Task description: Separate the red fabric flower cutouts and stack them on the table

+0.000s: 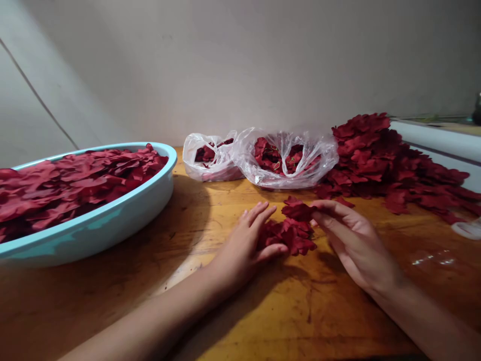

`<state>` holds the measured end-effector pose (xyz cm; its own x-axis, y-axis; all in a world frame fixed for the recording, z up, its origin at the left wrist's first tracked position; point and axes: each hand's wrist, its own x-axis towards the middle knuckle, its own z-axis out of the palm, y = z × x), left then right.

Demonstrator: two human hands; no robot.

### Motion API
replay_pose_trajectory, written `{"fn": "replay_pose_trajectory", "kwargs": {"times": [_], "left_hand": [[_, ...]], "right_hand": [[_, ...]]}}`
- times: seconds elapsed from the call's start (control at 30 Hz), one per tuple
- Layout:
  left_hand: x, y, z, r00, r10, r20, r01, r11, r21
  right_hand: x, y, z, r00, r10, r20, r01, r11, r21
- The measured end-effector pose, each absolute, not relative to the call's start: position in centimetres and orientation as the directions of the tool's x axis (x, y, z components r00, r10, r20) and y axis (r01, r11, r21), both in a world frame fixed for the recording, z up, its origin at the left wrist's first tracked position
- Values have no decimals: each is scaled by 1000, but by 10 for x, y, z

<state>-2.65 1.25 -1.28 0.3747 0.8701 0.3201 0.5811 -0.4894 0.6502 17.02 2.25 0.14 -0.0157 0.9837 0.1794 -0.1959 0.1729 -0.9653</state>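
Note:
A small clump of dark red fabric petals (pixel 291 235) lies on the wooden table (pixel 293 306) between my hands. My left hand (pixel 244 245) rests on the table with fingers stretched out, its thumb and fingertips touching the clump's left side. My right hand (pixel 351 240) has its fingers pressed together in a pinch on one red petal (pixel 298 209) at the top of the clump.
A light blue oval basin (pixel 112 220) heaped with red petals stands at the left. Two clear plastic bags (pixel 285 160) holding petals sit at the back by the wall. A large loose pile of petals (pixel 383 160) spreads at the right, beside a white ledge (pixel 443 143).

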Motion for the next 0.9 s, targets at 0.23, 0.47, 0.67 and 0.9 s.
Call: {"fn": "replay_pose_trajectory", "kwargs": {"times": [0.23,0.47,0.67,0.9], "left_hand": [[-19,-3,6,284,959,-1,53,-15,998],[-16,3,0,242,948,-209,-181,256,950],[-16,1,0,197,964,-180,-249,227,942],[-17,5,-1,282,941,-188,-277,267,923]], "right_hand": [[167,23,-1,-151,985,87,-60,78,-995],[166,22,1,-203,979,32,-95,13,-995],[166,16,7,-331,944,15,-93,-16,-996],[167,18,4,-342,939,42,-105,6,-994]]}}
